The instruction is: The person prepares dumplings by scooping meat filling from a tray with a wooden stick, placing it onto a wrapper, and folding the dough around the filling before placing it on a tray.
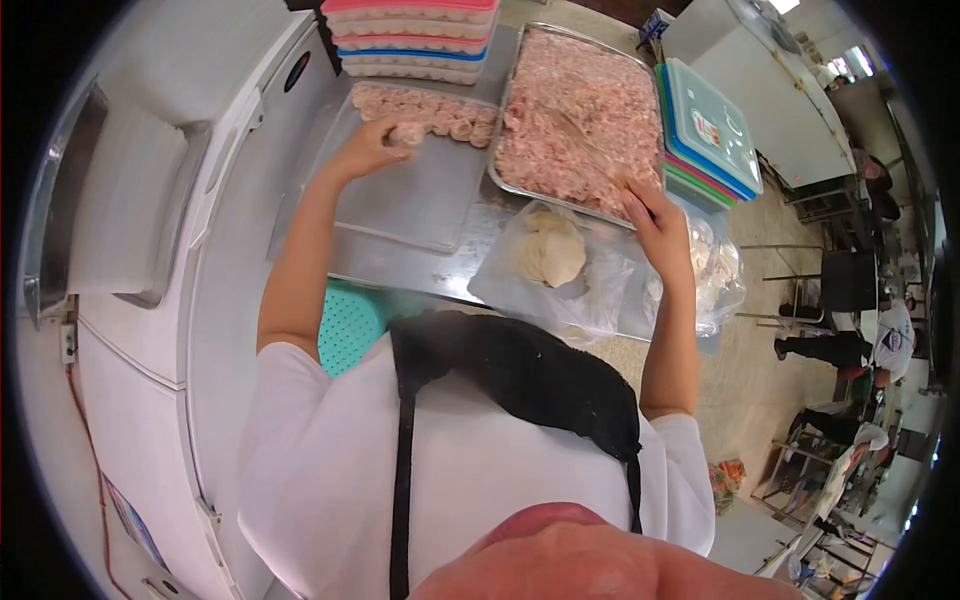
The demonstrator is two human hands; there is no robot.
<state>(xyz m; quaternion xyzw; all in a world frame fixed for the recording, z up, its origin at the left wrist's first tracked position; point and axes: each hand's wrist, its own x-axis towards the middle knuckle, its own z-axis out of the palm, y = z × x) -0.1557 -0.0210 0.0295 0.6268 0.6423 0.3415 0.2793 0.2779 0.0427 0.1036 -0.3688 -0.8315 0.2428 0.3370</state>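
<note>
My left hand (pixel 368 150) is closed around a filled dumpling (pixel 407 134), just below rows of similar dumplings (pixel 465 122) at the top of a clear plastic tray (pixel 400 205). My right hand (pixel 660 225) is wrapped round the handle of a thin spatula (pixel 590 143). Its blade rests over the ground meat filling (pixel 570 80) that fills a metal tray (pixel 497 172). Between my hands, nearer my body, a stack of round dough wrappers (pixel 551 248) lies on a plastic bag (pixel 600 290).
Stacked egg-tray-like containers with coloured lids (pixel 410 45) stand at the back left. Coloured plastic lids (pixel 712 130) are piled right of the meat. More bagged wrappers (pixel 715 265) lie by my right forearm. White freezers (pixel 225 200) stand left; a person (pixel 890 340) is far right.
</note>
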